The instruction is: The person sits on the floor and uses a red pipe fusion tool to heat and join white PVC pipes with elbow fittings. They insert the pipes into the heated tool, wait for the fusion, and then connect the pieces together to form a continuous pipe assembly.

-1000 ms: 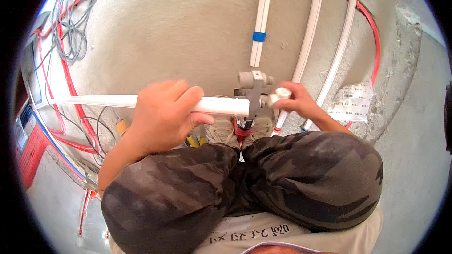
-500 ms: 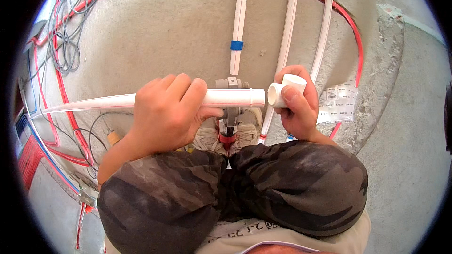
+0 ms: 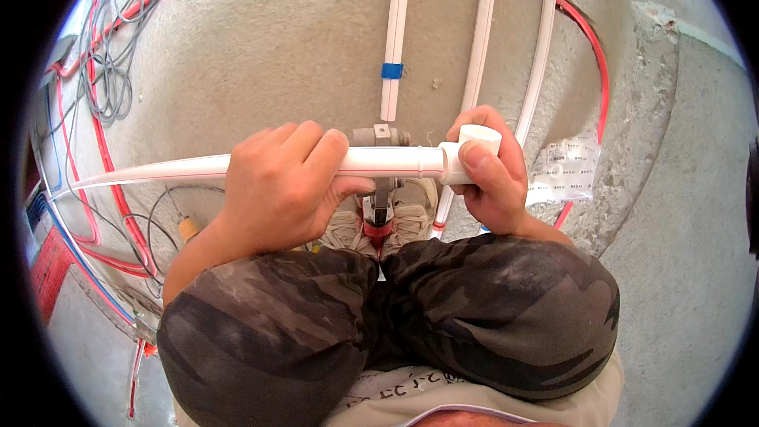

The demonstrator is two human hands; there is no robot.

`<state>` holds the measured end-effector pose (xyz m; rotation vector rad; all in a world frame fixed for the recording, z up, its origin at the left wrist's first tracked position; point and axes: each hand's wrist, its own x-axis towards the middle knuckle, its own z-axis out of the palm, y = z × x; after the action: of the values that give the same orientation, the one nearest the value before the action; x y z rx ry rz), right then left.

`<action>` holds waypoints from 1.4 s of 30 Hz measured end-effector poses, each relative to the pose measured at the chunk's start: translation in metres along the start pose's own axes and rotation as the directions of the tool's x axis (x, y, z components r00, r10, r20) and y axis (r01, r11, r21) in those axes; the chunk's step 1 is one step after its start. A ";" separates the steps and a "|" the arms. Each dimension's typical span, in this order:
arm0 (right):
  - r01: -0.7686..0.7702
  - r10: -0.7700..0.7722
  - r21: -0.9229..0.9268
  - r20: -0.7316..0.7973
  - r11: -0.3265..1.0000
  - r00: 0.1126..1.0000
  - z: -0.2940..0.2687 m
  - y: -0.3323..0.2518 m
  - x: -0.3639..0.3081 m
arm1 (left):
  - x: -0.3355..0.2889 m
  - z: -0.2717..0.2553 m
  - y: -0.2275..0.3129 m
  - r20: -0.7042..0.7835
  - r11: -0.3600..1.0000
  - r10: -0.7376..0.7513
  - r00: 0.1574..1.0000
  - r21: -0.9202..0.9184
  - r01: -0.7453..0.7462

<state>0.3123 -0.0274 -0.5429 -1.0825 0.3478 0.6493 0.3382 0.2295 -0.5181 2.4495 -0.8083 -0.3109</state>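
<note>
My left hand (image 3: 278, 186) is wrapped over a white plastic pipe (image 3: 391, 161) with a thin red line, which lies level across my knees' front and runs off to the left. My right hand (image 3: 500, 178) grips a white pipe elbow (image 3: 480, 137), thumb on its near side. One socket of the elbow sits over the pipe's right end; the other points up and away. A raised ring circles the pipe just left of the joint. Below the pipe, between my shoes, stands a pipe welding tool (image 3: 381, 209) with metal heads and a red collar, partly hidden.
Beyond my hands, white pipes (image 3: 481, 39) lie on the concrete floor, one with a blue tape band (image 3: 392, 71). A red conduit (image 3: 589, 39) curves around them. Coiled grey cable (image 3: 111, 71) lies at far left, and a printed plastic bag (image 3: 565, 168) at right.
My right hand has moved slightly left, bringing the elbow from a small gap onto the pipe's end. My left hand has stayed nearly in place on the pipe.
</note>
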 end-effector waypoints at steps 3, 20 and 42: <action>-0.007 0.007 -0.028 -0.010 1.000 1.000 0.000 -0.002 -0.001 | -0.001 0.000 0.001 0.045 0.997 -0.021 0.999 -0.069 0.024; 0.129 -0.154 -0.221 -0.100 0.967 0.983 -0.001 0.010 -0.001 | 0.006 0.016 -0.002 0.082 0.994 0.042 0.996 -0.105 -0.034; 0.101 -0.105 -0.033 -0.144 0.994 0.984 0.001 0.026 0.004 | 0.002 0.032 0.000 0.111 0.993 0.005 0.994 -0.118 0.008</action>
<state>0.2983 -0.0171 -0.5630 -1.1674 0.4073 0.4850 0.3283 0.2150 -0.5445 2.3387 -0.8111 -0.4851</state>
